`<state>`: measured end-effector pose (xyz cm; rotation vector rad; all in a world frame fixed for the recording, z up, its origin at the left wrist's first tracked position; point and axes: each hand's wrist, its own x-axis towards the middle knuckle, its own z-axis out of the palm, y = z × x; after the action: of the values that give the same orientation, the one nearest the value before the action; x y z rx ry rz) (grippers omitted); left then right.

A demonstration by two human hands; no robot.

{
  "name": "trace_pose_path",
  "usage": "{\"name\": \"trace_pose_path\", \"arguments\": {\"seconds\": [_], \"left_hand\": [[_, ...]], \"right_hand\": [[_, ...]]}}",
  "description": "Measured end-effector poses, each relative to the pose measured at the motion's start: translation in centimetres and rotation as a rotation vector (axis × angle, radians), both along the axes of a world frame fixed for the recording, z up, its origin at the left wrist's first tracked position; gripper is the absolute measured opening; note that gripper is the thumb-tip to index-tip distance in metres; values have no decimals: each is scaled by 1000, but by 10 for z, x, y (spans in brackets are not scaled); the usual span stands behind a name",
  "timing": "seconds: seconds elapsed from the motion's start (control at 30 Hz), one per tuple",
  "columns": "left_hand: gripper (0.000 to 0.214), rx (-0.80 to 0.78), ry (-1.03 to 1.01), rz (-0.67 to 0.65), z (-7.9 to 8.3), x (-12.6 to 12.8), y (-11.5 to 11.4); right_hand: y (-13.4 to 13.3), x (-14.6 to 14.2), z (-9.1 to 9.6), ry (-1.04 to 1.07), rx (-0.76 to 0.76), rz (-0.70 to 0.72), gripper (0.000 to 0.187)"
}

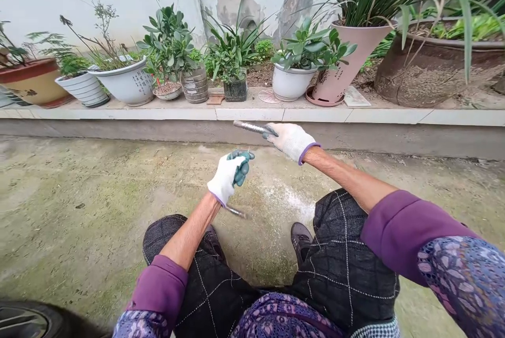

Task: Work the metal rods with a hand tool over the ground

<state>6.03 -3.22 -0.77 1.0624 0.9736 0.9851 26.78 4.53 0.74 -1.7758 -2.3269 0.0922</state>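
My right hand [290, 139], in a white knit glove with grey-green coated fingers, is closed around one end of a silvery metal rod [250, 126]. The rod points left and looks ridged or threaded along part of its length. Lower and to the left, my left hand [229, 174] wears a matching glove. Its fingers are curled into a pinch; whether anything small is between them is unclear. Just below the left wrist, a second short metal rod [236, 213] shows against the concrete ground, one end hidden by the wrist.
White powder [294, 198] is scattered on the concrete ground [118, 180] near my right shoe [301, 238]. Ahead, a low tiled ledge [248, 114] carries several potted plants, including a white pot [292, 83] and a pink pot [335, 62]. A tire [55, 322] stands at the lower left.
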Motion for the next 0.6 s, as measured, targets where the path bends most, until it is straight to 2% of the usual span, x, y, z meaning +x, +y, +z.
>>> {"name": "trace_pose_path", "arguments": {"seconds": [0.2, 0.27, 0.37, 0.43, 0.47, 0.53, 0.6], "left_hand": [[20, 103, 180, -34, 1, 2, -11], [19, 74, 209, -78, -4, 1, -8], [16, 35, 323, -95, -17, -3, 2], [14, 44, 406, -62, -24, -7, 10], [14, 55, 438, -39, -25, -10, 14], [13, 102, 473, -17, -26, -14, 20], [12, 189, 485, -48, -25, -14, 23]], "right_hand": [[8, 0, 5, 166, -61, -14, 31], [3, -1, 12, 347, -154, -66, 27], [-17, -1, 26, 714, -373, -112, 28], [-35, 0, 36, 867, -533, 0, 29], [-43, 1, 40, 878, -623, 82, 30], [-58, 4, 44, 812, -799, 227, 32], [-67, 9, 41, 691, -951, 310, 37]]}}
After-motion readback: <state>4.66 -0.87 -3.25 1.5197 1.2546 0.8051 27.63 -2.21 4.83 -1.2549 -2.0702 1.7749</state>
